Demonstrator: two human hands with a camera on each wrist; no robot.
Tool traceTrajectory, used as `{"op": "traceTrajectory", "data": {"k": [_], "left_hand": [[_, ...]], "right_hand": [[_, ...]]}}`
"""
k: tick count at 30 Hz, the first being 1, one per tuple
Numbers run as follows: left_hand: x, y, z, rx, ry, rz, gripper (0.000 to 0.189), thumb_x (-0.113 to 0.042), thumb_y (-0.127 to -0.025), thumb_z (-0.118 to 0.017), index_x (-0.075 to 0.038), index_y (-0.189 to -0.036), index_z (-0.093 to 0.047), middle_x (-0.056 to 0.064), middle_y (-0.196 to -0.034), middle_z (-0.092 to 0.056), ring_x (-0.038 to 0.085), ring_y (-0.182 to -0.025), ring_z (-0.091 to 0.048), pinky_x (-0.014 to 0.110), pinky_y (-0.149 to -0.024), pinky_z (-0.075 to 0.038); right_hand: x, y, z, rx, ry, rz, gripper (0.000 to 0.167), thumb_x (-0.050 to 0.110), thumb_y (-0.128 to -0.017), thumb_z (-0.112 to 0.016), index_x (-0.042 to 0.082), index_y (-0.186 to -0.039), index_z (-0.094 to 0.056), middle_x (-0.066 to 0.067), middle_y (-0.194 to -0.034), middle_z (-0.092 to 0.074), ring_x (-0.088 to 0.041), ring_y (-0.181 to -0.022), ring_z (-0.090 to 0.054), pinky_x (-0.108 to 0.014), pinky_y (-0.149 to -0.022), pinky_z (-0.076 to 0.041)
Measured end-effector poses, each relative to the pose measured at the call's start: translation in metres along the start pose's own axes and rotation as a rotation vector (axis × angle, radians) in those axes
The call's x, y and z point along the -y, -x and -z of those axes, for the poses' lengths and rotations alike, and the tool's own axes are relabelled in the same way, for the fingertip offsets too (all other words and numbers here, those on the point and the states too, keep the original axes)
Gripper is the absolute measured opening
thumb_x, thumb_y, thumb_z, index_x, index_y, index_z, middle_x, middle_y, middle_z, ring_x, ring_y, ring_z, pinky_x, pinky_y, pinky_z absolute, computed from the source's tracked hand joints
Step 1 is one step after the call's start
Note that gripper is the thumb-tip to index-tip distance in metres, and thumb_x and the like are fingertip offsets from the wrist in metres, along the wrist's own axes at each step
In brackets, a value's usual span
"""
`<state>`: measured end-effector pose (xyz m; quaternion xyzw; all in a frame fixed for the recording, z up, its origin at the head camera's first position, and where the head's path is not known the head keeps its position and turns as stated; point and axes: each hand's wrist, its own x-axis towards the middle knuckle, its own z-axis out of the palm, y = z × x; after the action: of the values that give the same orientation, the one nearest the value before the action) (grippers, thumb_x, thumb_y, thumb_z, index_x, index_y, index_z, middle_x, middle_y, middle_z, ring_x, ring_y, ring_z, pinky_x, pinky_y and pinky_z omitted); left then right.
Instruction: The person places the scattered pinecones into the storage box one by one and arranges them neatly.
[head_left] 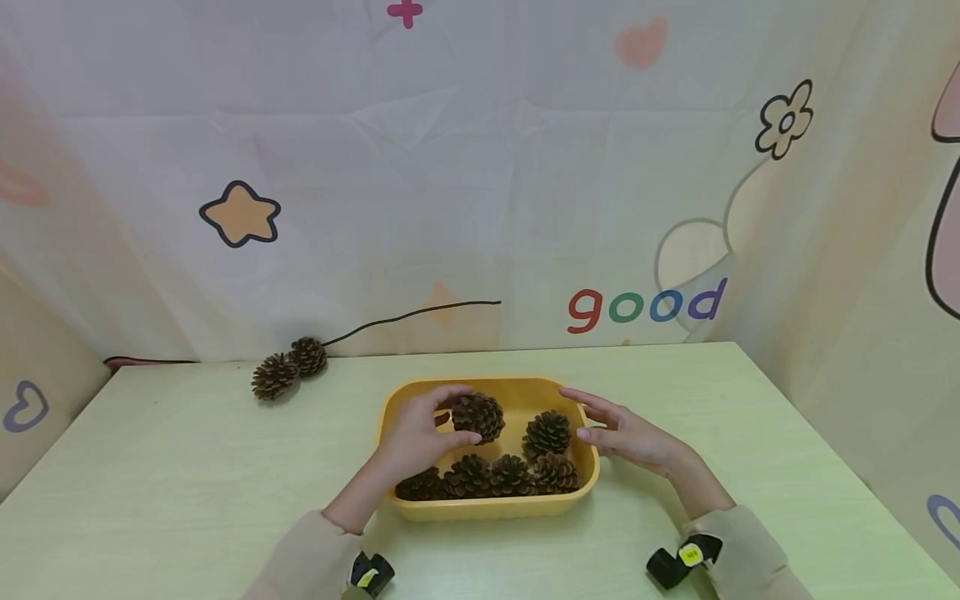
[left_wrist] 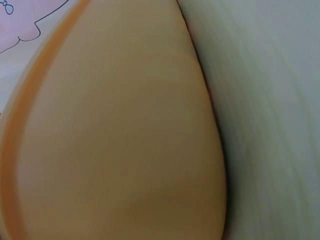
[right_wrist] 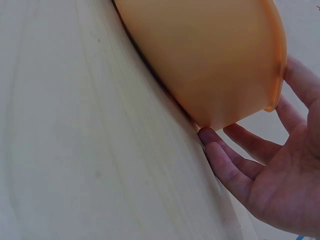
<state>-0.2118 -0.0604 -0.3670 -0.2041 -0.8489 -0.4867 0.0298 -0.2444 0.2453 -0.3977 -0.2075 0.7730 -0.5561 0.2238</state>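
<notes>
In the head view, my left hand [head_left: 416, 433] holds a brown pine cone [head_left: 477, 417] between thumb and fingers, over the left half of a yellow plastic basin [head_left: 487, 507]. My right hand [head_left: 633, 437] grips the basin's right end. Its thumb and forefinger reach over the rim, while the right wrist view has the other fingers [right_wrist: 227, 167] low against the outer wall. Several more pine cones [head_left: 512, 475] lie inside, mostly in a row along the near wall, with one [head_left: 547, 435] behind them at the right. Only the basin's outer wall [left_wrist: 120, 125] fills the left wrist view; the left hand is hidden there.
Two pine cones [head_left: 274, 377] sit together at the back left of the pale green table [head_left: 187, 467], by the cloth backdrop [head_left: 420, 208]. The backdrop rises directly behind the table's far edge, and cloth also hangs along both sides.
</notes>
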Motion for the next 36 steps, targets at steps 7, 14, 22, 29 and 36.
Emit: {"op": "traceTrajectory", "data": {"k": [7,14,22,29,36], "left_hand": [[0.000,-0.003,-0.009,0.041,-0.020,0.033,0.052,-0.013,-0.077,-0.073,-0.006,-0.125,-0.053,0.011,-0.122,-0.056,0.031,-0.112,-0.052,0.042,-0.093,-0.046],[0.001,-0.008,-0.015,0.063,-0.036,0.064,0.052,-0.013,-0.079,-0.072,-0.004,-0.126,-0.052,0.013,-0.124,-0.054,0.032,-0.114,-0.051,0.043,-0.094,-0.045],[-0.005,-0.012,-0.020,0.075,-0.098,0.073,0.052,-0.015,-0.078,-0.072,-0.004,-0.126,-0.052,0.015,-0.123,-0.055,0.034,-0.111,-0.052,0.045,-0.090,-0.047],[-0.004,-0.014,-0.024,0.100,-0.103,0.085,0.051,-0.014,-0.079,-0.072,-0.004,-0.125,-0.053,0.014,-0.123,-0.055,0.034,-0.110,-0.052,0.046,-0.090,-0.046],[-0.003,-0.015,-0.025,0.120,-0.134,0.089,0.050,-0.014,-0.078,-0.072,-0.003,-0.123,-0.054,0.014,-0.119,-0.057,0.032,-0.104,-0.054,0.045,-0.085,-0.048]], "right_hand": [[0.001,0.000,0.000,-0.004,-0.001,-0.005,0.063,0.022,-0.092,-0.054,0.014,-0.146,-0.021,-0.021,-0.150,-0.003,-0.050,-0.132,-0.008,-0.055,-0.097,-0.037],[0.000,0.000,0.000,-0.003,0.010,-0.001,0.063,0.022,-0.093,-0.054,0.013,-0.146,-0.021,-0.022,-0.150,-0.004,-0.051,-0.131,-0.010,-0.055,-0.097,-0.038],[0.000,0.000,0.000,-0.002,-0.004,-0.001,0.064,0.022,-0.092,-0.054,0.013,-0.146,-0.021,-0.021,-0.150,-0.004,-0.050,-0.132,-0.009,-0.052,-0.096,-0.039],[0.000,-0.001,-0.001,0.002,-0.010,-0.002,0.064,0.023,-0.092,-0.055,0.013,-0.146,-0.020,-0.022,-0.150,-0.004,-0.050,-0.132,-0.010,-0.051,-0.096,-0.040],[-0.002,-0.002,0.000,0.003,-0.005,0.000,0.063,0.022,-0.092,-0.054,0.013,-0.146,-0.021,-0.021,-0.150,-0.004,-0.050,-0.132,-0.011,-0.050,-0.095,-0.041]]}}
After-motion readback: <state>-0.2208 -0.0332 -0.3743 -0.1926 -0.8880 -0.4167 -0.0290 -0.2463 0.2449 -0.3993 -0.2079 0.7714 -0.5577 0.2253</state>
